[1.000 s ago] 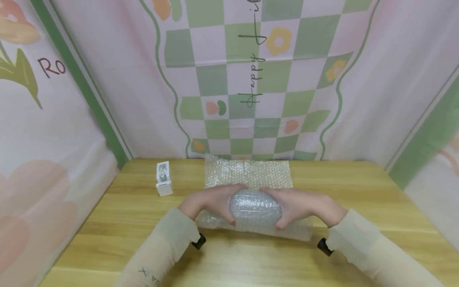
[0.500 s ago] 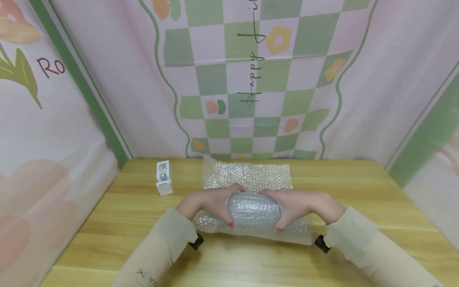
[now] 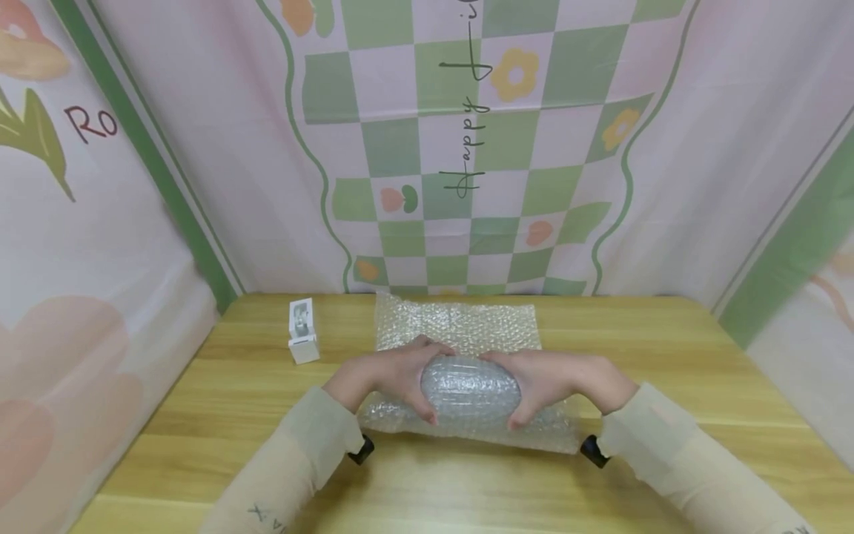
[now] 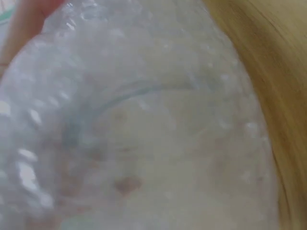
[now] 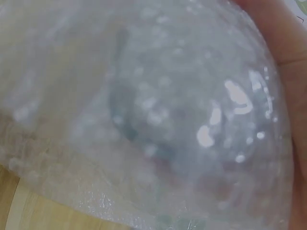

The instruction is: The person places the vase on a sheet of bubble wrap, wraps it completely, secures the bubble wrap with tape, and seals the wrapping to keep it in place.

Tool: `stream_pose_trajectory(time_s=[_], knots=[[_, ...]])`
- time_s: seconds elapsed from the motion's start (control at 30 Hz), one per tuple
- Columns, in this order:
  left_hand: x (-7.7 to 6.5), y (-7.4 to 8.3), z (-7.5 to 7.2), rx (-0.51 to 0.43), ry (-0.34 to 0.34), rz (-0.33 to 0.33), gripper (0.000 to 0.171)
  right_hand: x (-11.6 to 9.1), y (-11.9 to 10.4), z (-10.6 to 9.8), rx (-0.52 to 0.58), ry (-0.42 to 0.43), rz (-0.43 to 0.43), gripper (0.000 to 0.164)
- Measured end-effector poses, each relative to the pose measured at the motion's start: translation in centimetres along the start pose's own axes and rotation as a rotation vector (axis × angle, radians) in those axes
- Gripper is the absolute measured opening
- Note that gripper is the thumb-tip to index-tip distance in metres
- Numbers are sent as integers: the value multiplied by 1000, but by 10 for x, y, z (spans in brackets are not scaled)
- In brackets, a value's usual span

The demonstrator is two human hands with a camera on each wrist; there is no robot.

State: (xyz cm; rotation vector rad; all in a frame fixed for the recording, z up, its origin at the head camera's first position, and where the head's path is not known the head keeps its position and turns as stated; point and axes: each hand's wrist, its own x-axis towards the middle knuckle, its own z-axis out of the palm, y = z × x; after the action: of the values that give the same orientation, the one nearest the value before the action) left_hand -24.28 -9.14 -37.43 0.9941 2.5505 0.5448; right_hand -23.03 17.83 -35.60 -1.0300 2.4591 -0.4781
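Note:
A rounded bundle in bubble wrap (image 3: 470,389) lies near the middle of the wooden table. My left hand (image 3: 398,373) grips its left end and my right hand (image 3: 552,374) its right end, thumbs on the near side. Behind the bundle, a flat stretch of the bubble wrap sheet (image 3: 460,324) spreads toward the back edge, and loose wrap also sticks out under both hands in front. In the left wrist view a curved bluish line shows through the layers of the bundle (image 4: 168,134); the right wrist view has a similar line inside it. What is wrapped cannot be told.
At the back left of the wooden table (image 3: 220,415) stands a small white box (image 3: 304,334) with a grey-green picture on its top. A patterned cloth (image 3: 447,148) hangs right behind the table, with more cloth on both sides.
The bundle has shifted very slightly toward the person, with both hands still around it. The sheet's back edge sits a little lower on the right. The white box has not moved.

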Motion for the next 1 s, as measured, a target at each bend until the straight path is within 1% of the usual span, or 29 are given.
stream_pose_trajectory(time_s=[0.07, 0.2, 0.27, 0.33, 0.43, 0.5, 0.57, 0.67, 0.8, 0.87, 1.0], knots=[[-2, 2, -1, 94, 48, 9, 112, 0, 0, 0, -5, -2, 15, 106], [-7, 7, -3, 276, 177, 61, 111, 0, 1, -1, -9, -16, 53, 108], [-11, 12, -4, 338, 228, 104, 105, -1, 2, -1, -3, -25, 68, 108], [-15, 17, -3, 389, 255, 139, 97, -2, 3, -2, 4, -33, 80, 109], [-23, 24, -3, 416, 270, 169, 88, -1, 5, -2, 27, -38, 78, 110], [-28, 27, -1, 406, 270, 167, 85, 0, 6, -1, 40, -40, 75, 110], [-30, 28, 2, 386, 275, 164, 85, 0, 8, -1, 52, -42, 74, 111], [-31, 28, 9, 373, 271, 155, 100, 1, 8, -2, 40, -48, 82, 111], [-27, 24, 19, 419, 281, 141, 122, 1, 5, -4, 24, -54, 92, 111], [-25, 20, 24, 438, 299, 141, 126, 2, 3, -5, 28, -59, 102, 111], [-21, 13, 30, 404, 327, 145, 131, 3, -1, -8, 28, -70, 116, 111]])
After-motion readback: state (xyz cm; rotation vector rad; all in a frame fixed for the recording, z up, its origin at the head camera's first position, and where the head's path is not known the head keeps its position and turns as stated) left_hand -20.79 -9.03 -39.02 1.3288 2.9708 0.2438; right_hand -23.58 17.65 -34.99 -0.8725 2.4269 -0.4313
